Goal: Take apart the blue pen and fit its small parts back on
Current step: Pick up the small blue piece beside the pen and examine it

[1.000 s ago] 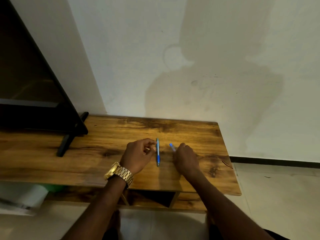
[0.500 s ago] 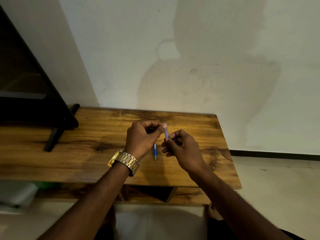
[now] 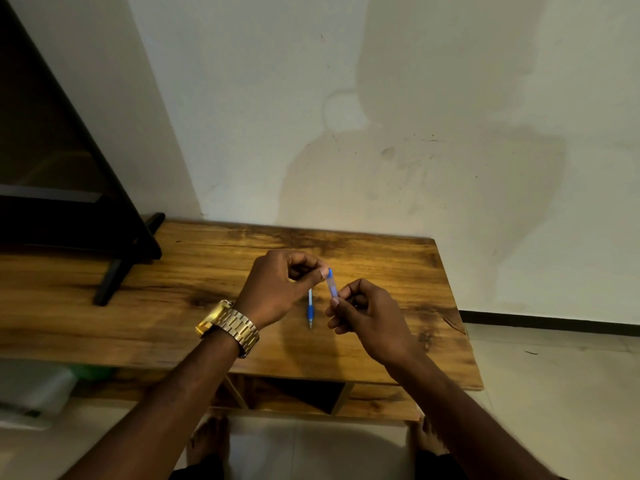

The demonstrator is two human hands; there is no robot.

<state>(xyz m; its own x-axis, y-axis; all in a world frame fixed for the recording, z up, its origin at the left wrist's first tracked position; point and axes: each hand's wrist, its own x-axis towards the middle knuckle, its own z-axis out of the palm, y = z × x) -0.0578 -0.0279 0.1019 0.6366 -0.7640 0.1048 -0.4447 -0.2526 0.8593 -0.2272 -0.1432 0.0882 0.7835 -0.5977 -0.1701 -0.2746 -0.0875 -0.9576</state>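
Blue pen barrel [image 3: 331, 284] pinched at its ends between left hand [image 3: 277, 289] and right hand [image 3: 369, 318], refill piece [image 3: 310, 308] lying below on wooden table [image 3: 398, 271], bare wood toward the right edge

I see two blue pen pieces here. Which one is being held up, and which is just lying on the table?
The short pen barrel piece is pinched between left hand and right hand. The pen section with the blue grip lies untouched on the wooden table.

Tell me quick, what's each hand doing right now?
Left hand: closed, fingers pinching the top end of the clear pen barrel piece.
Right hand: closed, pinching that piece's lower end.
Pen's front part lies on the table, unheld.
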